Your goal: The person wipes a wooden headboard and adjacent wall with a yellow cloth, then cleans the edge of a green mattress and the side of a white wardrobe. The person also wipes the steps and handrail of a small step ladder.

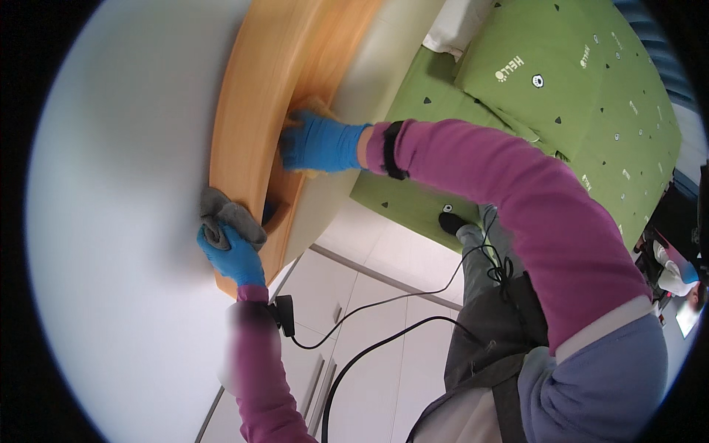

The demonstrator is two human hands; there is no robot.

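In a blue glove, my left hand [232, 257] grips a bunched grey cloth [231, 219] against the near end of a light-wood wall shelf [252, 111]. My right hand [321, 143], also gloved in blue, presses into the shelf's recess [288, 194]. A yellowish-tan cloth [314, 105] shows around its fingers, partly hidden by the glove. My right fingers are blurred and mostly covered by the shelf's front panel. Something dark blue [270, 210] lies in the recess between the two hands.
A bed with a green patterned cover [532, 99] stands beside the shelf. White cabinet doors [371, 332] with long handles are below. Black cables [382, 304] loop between my left wrist and waist. A pale wall [122, 194] backs the shelf. A small, blurred person [673, 277] shows at the far right.
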